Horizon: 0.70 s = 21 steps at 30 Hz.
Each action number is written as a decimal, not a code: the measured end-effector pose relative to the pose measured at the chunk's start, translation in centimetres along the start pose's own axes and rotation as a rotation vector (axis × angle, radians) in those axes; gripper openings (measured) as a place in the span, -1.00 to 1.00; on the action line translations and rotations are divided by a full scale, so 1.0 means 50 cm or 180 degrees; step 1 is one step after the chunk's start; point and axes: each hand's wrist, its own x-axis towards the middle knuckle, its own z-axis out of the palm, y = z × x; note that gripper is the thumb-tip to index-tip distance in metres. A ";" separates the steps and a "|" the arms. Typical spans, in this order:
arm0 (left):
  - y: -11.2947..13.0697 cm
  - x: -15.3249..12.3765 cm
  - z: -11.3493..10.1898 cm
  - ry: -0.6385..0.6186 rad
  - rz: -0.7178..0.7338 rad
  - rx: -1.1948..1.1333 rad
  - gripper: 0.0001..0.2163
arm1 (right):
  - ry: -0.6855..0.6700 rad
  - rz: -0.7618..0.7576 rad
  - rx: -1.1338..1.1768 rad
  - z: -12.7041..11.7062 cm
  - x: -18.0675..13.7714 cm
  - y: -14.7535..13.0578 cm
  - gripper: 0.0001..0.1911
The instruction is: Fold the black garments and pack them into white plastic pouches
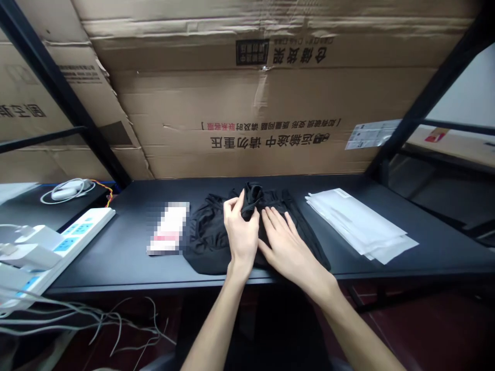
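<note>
A black cloth item (211, 260), gathered and wrinkled, lies on the dark table in front of me; its exact kind does not show. My left hand (242, 226) pinches a bunched part of the black cloth between thumb and fingers and holds it up a little. Flat on the cloth just to the right rests my right hand (284, 239), fingers stretched out and holding nothing. The cloth beneath both palms is hidden.
Left of the cloth lies a pixelated white and pink item (169, 229). Several white envelope-like packets (356, 221) are stacked at the right. A power strip (73, 247) with plugs and cables stands far left. Cardboard (251, 98) walls the table's back, between black metal posts (429, 87).
</note>
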 end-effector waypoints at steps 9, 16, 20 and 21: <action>0.032 -0.034 0.045 -0.1290 0.1073 0.1328 -0.38 | -0.0153 0.0450 0.0487 -0.022 -0.072 0.081 -0.24; 0.028 -0.050 0.063 -0.2075 0.1314 0.1859 -0.40 | -0.0205 0.0335 0.0924 -0.038 -0.115 0.097 -0.26; 0.026 -0.050 0.057 -0.2293 0.1295 0.2052 -0.37 | -0.0172 0.0386 0.1166 -0.050 -0.127 0.117 -0.29; 0.025 -0.051 0.056 -0.2327 0.1275 0.2058 -0.37 | -0.0135 0.0445 0.1280 -0.059 -0.127 0.127 -0.34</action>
